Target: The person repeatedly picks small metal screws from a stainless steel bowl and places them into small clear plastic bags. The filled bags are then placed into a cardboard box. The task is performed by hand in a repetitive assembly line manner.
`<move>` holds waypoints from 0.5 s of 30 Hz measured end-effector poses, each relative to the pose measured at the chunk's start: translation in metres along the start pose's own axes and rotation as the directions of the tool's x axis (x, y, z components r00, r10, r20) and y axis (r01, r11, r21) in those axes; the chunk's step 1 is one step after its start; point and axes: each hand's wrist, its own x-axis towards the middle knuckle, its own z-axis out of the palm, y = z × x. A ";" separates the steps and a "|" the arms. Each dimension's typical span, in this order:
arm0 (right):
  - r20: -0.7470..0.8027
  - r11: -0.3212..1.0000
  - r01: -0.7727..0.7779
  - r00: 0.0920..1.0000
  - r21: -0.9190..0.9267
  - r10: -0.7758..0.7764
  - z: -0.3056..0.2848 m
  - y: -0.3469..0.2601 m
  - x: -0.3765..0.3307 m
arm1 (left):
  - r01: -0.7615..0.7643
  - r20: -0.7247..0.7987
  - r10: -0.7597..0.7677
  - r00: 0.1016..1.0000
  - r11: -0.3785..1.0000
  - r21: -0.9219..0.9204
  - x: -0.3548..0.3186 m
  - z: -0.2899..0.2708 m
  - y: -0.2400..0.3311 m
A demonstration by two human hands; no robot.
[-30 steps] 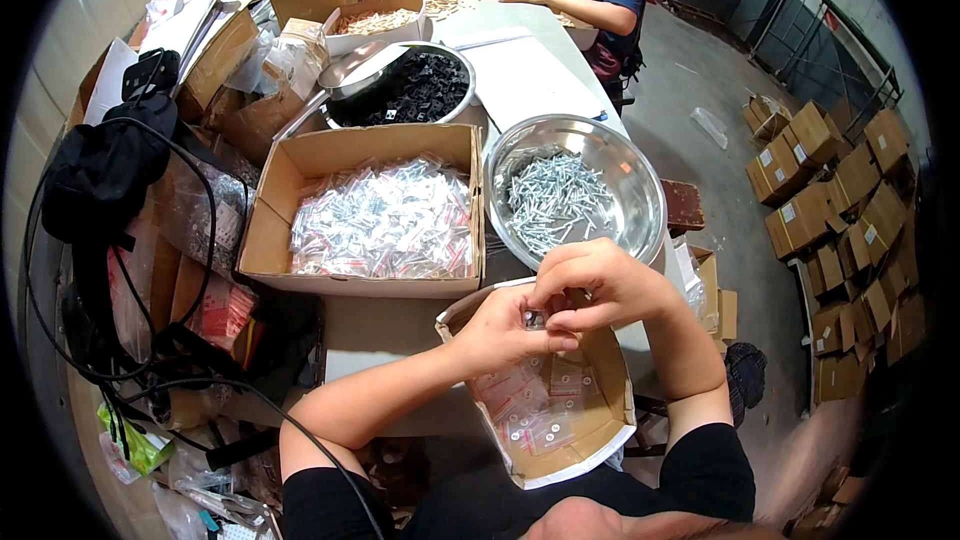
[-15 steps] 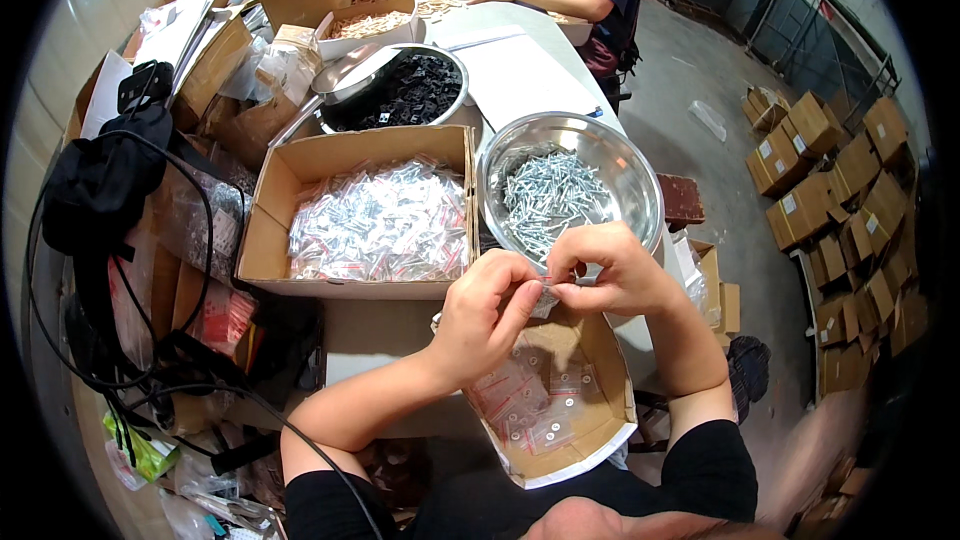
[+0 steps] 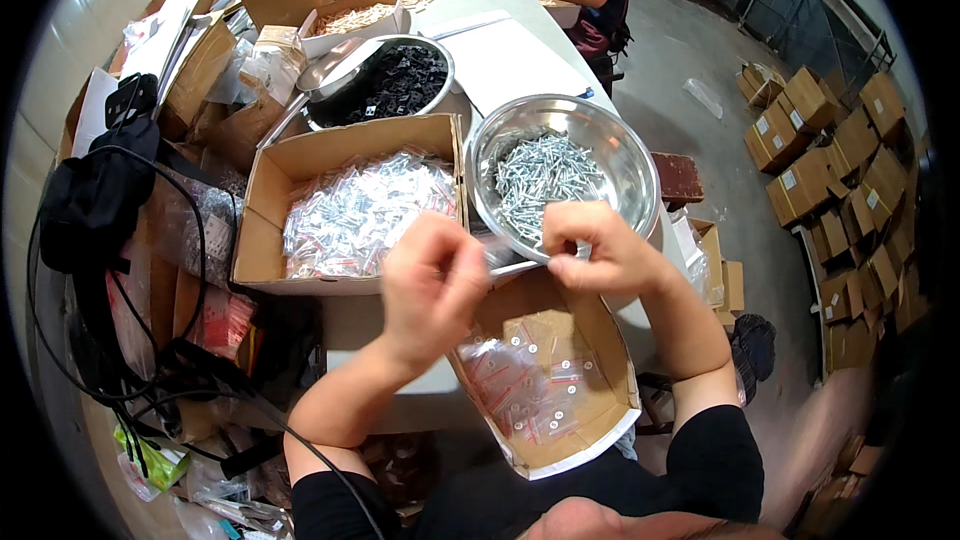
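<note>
As my left hand blurs, right hand curled, can't tell either grip; best work over small carton; catches drops.

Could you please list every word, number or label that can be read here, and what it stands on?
No text can be read.
White labels on the stacked cartons: too small to read.
Clear bags in the cardboard tray: no print can be made out.
White sheet on the table: no writing can be made out.
</note>
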 end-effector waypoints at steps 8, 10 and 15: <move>-0.124 0.689 -0.372 0.916 -0.622 0.383 -0.034 0.063 -0.012 | -0.380 0.756 0.252 0.604 0.925 -0.004 -0.018 0.023 0.008; -0.118 0.650 -0.422 0.881 -0.631 0.458 -0.042 0.072 -0.018 | -0.526 0.952 0.117 0.283 0.849 0.052 -0.047 0.040 0.002; -0.076 0.623 -0.437 0.852 -0.648 0.518 -0.039 0.078 -0.017 | -0.504 0.937 0.057 0.344 0.853 0.133 -0.071 0.046 -0.010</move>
